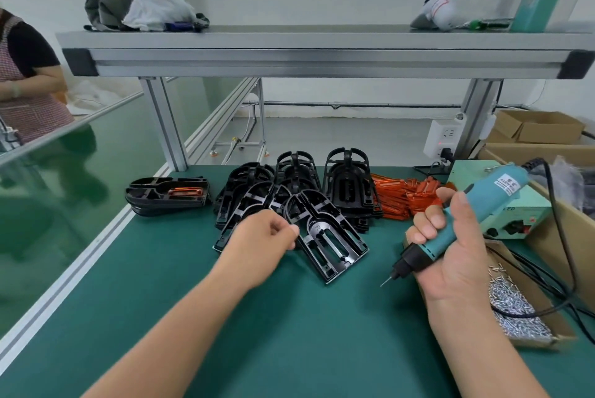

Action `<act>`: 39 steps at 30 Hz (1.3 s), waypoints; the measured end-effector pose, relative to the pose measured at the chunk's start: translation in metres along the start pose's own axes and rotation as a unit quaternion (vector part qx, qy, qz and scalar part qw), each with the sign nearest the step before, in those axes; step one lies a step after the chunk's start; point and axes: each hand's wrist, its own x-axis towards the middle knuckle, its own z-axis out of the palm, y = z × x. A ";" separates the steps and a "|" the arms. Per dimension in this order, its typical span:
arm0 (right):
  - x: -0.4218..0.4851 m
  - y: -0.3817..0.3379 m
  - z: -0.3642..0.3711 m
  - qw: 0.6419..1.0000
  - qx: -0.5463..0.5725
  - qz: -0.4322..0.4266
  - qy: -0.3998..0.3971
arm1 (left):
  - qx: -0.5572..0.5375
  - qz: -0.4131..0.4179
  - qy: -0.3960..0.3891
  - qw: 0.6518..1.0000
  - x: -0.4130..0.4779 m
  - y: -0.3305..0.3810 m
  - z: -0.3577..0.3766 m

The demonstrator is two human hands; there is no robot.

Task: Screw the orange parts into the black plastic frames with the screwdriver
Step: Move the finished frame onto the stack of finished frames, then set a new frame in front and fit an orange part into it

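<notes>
Right hand [457, 256] is wrapped tight around the screwdriver [495, 201], tip pointing down, touching nothing. Left hand [267, 236] has its fingers curled at the edge of the nearest black frame [331, 236]; can't tell if it's actually pinching it. Looks like it's fetching a fresh frame. Next up is probably an orange part from the heap [405, 194] further back.

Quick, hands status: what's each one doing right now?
Left hand: fingers curled beside the front black frame; grip cannot be told.
Right hand: grips the screwdriver.
</notes>
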 end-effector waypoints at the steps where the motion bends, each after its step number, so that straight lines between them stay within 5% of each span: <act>1: 0.000 0.000 0.000 1.000 0.000 0.000 0.000 | 0.012 -0.005 0.000 1.000 -0.002 0.003 0.009; 14: -0.001 0.002 0.001 1.000 0.010 0.007 0.002 | -0.053 -0.072 0.039 0.995 -0.001 0.009 0.047; 24: 0.002 -0.005 -0.002 0.999 0.025 -0.003 0.025 | -0.135 -0.104 -0.070 0.983 -0.051 0.016 0.056; 34: 0.002 -0.003 -0.005 0.999 0.022 0.000 0.039 | -0.041 -0.056 -0.122 0.990 -0.101 0.010 0.053; 39: 0.004 -0.003 -0.006 0.998 0.040 0.008 0.040 | 0.145 0.054 -0.081 0.985 -0.099 0.014 0.032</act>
